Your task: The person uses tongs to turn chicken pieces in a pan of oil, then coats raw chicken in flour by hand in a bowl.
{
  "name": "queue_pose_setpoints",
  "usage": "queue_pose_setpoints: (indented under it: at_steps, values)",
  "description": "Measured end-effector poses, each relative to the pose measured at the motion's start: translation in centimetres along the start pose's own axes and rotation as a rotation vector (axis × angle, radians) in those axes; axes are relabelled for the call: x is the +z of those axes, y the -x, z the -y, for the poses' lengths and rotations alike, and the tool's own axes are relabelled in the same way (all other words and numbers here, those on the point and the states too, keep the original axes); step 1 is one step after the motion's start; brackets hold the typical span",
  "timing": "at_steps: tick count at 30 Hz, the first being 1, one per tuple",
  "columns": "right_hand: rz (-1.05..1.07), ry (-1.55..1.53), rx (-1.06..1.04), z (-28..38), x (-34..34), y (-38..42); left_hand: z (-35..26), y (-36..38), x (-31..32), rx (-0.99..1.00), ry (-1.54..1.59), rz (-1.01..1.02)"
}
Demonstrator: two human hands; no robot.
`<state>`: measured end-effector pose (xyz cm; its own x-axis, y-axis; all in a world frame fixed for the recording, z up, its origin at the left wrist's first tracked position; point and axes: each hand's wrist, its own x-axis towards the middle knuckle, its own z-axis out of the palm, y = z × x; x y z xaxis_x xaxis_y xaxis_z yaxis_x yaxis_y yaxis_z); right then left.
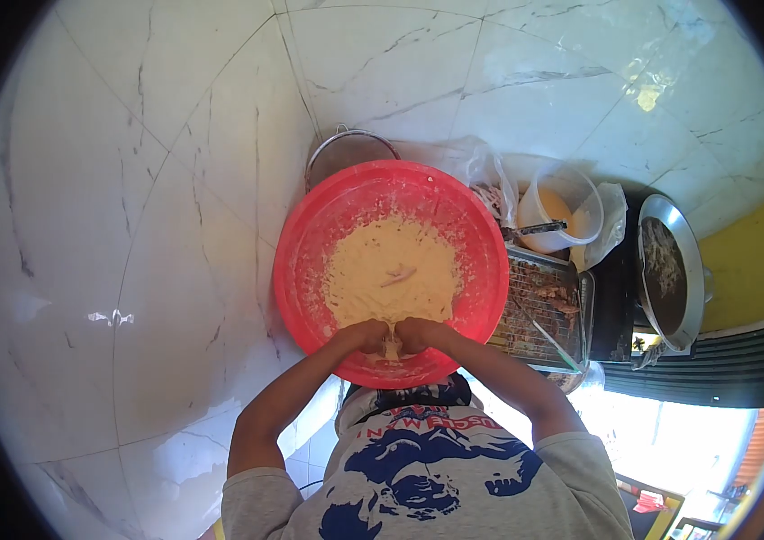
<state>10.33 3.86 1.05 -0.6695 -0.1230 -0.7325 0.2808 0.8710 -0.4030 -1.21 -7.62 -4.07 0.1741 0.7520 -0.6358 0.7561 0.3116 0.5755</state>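
A large red basin [305, 270] holds a mound of pale yellow flour [391, 261], with a small flour-coated piece [398, 274] lying on its middle. At the near side of the basin, my left hand [367, 336] and my right hand [414, 335] are side by side with the fingers curled in. Between them they grip a flour-coated piece [392, 346] that hangs down over the basin's inner wall.
Right of the basin is a tray with a wire rack [535, 315], brown pieces and tongs [548, 335]. Behind it stand a clear tub [587, 211] and plastic bags. A pan [690, 270] sits farther right on a stove. Tiled walls rise behind and left.
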Motion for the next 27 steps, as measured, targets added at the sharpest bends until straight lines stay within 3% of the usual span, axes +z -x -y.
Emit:
queue_pose_setpoints:
  at_steps: [3, 7, 9, 10, 12, 14, 16, 18, 19, 21, 23, 25, 27]
  values:
    - [0.066, -0.127, 0.006, -0.8, -0.8, 0.5, 0.9, 0.1, -0.5, 0.079, 0.109, 0.103]
    - [0.077, -0.273, 0.023, -3.1, -0.9, -0.7, 1.4, 1.6, -1.7, 0.040, 0.140, -0.113]
    - [-0.212, -0.125, 0.029, -3.8, 0.1, -1.3, 1.1, 1.7, -1.6, 0.001, 0.091, -0.182]
    - [-0.214, -0.126, 0.030, -3.2, -0.1, -0.8, 1.2, 1.2, -0.8, 0.041, 0.052, -0.156]
    - [-0.010, -0.031, 0.048, -1.4, -0.4, -0.1, 0.6, 0.7, 0.0, 0.081, 0.011, -0.130]
    - [0.056, -0.020, 0.018, -0.2, -0.6, 0.1, -1.5, 1.1, -0.3, -0.041, -0.021, -0.009]
    - [0.130, -0.006, -0.012, -0.2, -0.9, -0.1, -1.2, 0.7, -1.5, -0.026, -0.032, 0.096]
    - [0.251, -0.138, 0.004, -1.3, -1.7, -0.6, -0.8, 0.4, -2.0, -0.006, -0.041, 0.205]
    - [0.250, -0.134, 0.004, -2.1, -1.2, -0.9, -0.4, 0.5, -2.3, -0.028, -0.016, 0.150]
    - [-0.149, -0.241, 0.073, -3.0, -0.5, -0.8, 0.3, 0.9, -2.2, -0.052, 0.008, 0.092]
    - [-0.155, -0.170, 0.058, -3.0, -0.2, -0.8, 0.4, 1.4, -1.1, 0.019, -0.003, -0.268]
    - [-0.163, -0.103, 0.045, -1.7, -0.4, 0.0, -0.4, 1.1, -0.4, 0.012, -0.039, -0.181]
    - [0.024, 0.025, 0.042, -0.1, -0.5, 0.6, -1.1, 0.5, -0.2, 0.007, -0.076, -0.094]
